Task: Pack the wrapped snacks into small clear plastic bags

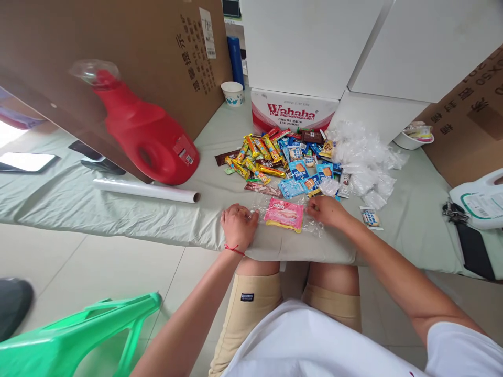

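A pink snack packet (283, 213) with a yellow one partly under it lies on a sheet of clear plastic film (313, 226) near the table's front edge. To its left, my left hand (239, 225), with a red string at the wrist, rests on the table with curled fingers closed at the film's left edge. My right hand (327, 210) pinches the film on the other side of the packet. Just beyond both hands spreads a pile of small wrapped snacks, with yellow bars (259, 149) and blue biscuit packets (299, 170) among them.
Crumpled clear plastic (363, 157) and a single biscuit packet (370, 217) lie right of the pile. On the left are a film roll (147, 190) and a red jug (151, 133). A Wahaha carton (293, 111) stands behind; a phone (473, 246) and keys lie far right.
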Demonstrator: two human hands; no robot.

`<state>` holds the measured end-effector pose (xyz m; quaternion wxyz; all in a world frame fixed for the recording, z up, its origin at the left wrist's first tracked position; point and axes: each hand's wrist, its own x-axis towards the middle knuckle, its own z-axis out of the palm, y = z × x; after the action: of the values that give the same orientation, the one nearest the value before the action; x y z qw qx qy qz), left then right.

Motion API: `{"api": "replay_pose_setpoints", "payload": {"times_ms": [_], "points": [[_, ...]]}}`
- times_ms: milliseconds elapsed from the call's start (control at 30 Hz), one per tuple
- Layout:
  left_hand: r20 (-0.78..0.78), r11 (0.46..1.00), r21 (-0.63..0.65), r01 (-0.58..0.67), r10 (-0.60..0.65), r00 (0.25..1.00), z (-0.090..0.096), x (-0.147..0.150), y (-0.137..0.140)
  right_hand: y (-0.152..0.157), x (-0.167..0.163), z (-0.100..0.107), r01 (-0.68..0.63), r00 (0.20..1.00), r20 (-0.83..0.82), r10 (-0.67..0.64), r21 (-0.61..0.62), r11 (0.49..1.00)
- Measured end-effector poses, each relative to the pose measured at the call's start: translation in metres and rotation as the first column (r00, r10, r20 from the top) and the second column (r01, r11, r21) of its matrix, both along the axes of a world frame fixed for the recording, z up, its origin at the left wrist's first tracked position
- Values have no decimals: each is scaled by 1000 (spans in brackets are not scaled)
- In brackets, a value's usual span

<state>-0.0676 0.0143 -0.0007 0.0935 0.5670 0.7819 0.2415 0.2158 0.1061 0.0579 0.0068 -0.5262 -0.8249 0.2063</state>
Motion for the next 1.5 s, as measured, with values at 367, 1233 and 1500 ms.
{"api": "replay_pose_setpoints", "payload": {"times_ms": [367,1233,1500], "points": [[135,987,-155,-33,54,989,26,11,17,72,-81,8,-128,992,-15,128,-13,992],[569,1000,-20,21,-6,823,23,12,29,-80,-115,-13,-276,961,65,269,269,923],[195,939,208,273,-314,929,30,42,12,-91,-94,-20,-294,896,-262,358,253,922]]}}
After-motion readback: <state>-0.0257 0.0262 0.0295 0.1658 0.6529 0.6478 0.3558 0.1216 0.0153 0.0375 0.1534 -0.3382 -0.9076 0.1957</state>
